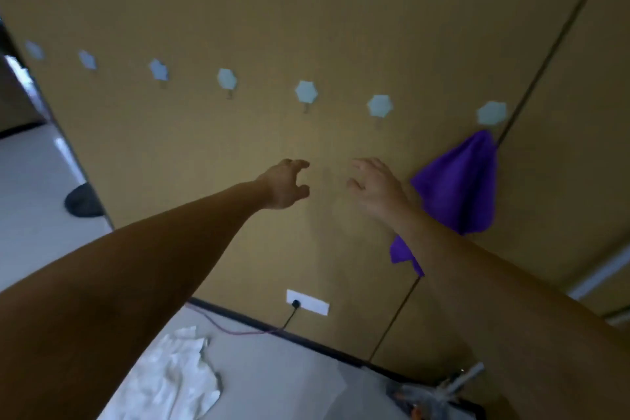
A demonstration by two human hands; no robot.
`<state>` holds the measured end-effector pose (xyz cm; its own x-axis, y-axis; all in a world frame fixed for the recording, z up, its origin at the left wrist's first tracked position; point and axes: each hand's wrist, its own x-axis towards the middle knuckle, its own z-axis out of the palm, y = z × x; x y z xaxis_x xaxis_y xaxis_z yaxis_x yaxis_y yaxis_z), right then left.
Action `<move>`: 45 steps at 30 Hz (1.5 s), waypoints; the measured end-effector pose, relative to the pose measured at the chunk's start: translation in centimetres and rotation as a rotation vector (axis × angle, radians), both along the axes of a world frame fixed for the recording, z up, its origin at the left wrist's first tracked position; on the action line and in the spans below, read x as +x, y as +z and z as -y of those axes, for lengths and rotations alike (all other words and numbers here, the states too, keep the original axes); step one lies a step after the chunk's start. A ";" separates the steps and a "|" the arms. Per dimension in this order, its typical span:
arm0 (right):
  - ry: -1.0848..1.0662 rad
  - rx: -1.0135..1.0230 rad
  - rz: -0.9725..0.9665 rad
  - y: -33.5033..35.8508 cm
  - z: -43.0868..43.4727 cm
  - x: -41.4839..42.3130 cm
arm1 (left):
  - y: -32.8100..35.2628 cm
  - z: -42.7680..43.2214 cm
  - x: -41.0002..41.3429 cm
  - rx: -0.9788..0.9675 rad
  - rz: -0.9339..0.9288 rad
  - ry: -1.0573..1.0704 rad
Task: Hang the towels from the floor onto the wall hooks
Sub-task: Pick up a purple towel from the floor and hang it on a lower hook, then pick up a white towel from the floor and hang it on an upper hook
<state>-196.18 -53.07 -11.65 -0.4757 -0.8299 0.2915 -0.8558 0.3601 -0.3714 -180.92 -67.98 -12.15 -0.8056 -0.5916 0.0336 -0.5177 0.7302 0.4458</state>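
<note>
A purple towel point(458, 186) hangs from the rightmost hexagonal wall hook point(491, 112) on the tan wall. Several more pale hexagonal hooks run leftward in a row, the nearest bare one point(379, 106) just above my hands. My left hand point(285, 185) and my right hand point(376, 189) are both raised in front of the wall below the hooks, fingers spread and holding nothing. My right forearm covers part of the purple towel's lower edge. A white towel point(174, 375) lies crumpled on the floor at the bottom left.
A white wall socket point(308, 302) with a black plug and a purple cable sits low on the wall. A dark round object point(83, 201) lies on the floor at left by the wall's edge. Blurred clutter point(439, 392) is at the bottom right.
</note>
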 end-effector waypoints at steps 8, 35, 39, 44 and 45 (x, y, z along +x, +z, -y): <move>0.278 0.357 0.134 -5.5 11.6 18.3 | -6.4 6.9 21.6 0.112 0.126 0.298; 0.915 0.938 0.192 -29.7 37.4 49.3 | -29.6 17.0 54.1 0.622 0.249 1.007; 0.888 0.980 0.249 -34.9 37.5 52.6 | -35.3 17.5 56.9 0.701 0.276 0.971; 0.766 1.049 0.269 -45.1 37.3 51.9 | -44.8 19.3 56.1 0.735 0.296 0.904; 0.730 1.074 0.281 -48.0 36.9 51.2 | -47.4 19.4 55.2 0.753 0.294 0.875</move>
<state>-145.00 -89.93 -59.62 0.2384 -0.6737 -0.6995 -0.9182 0.0782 -0.3883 -125.69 -87.40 -59.51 -0.0368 -0.7360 -0.6760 -0.8640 -0.3165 0.3915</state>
